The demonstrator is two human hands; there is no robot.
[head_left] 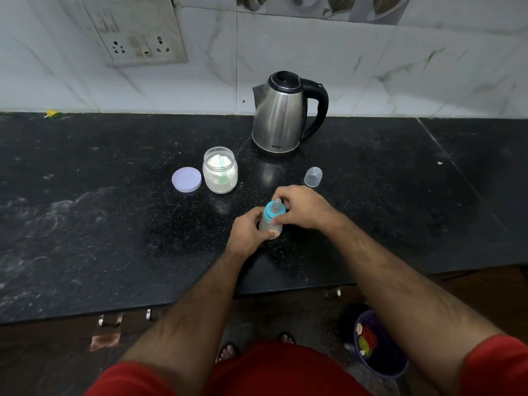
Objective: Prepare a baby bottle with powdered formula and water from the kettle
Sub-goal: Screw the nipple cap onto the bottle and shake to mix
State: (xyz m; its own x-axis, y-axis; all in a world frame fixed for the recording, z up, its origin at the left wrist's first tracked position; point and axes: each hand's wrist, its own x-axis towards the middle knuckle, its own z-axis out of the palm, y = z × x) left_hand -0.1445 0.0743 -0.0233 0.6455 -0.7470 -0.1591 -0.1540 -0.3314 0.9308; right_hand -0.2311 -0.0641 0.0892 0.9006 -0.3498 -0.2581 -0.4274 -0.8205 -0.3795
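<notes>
A small clear baby bottle (267, 224) with a blue collar (271, 213) and teat stands on the black counter (114, 224). My left hand (247, 231) grips the bottle's body from the left. My right hand (301, 207) curls its fingers round the blue collar at the top. Behind, an open jar of white formula powder (220, 174) holds a scoop, its lilac lid (186, 179) lying flat to the left. A steel kettle (281, 115) with a black handle stands at the back. The bottle's clear cap (313, 176) sits to the right.
A tiled wall with a socket panel (143, 38) rises behind the counter. A small yellow item (52, 113) lies at the counter's back left. Below the front edge are drawer handles (110, 320) and, on the floor at right, a dark bucket (380, 344).
</notes>
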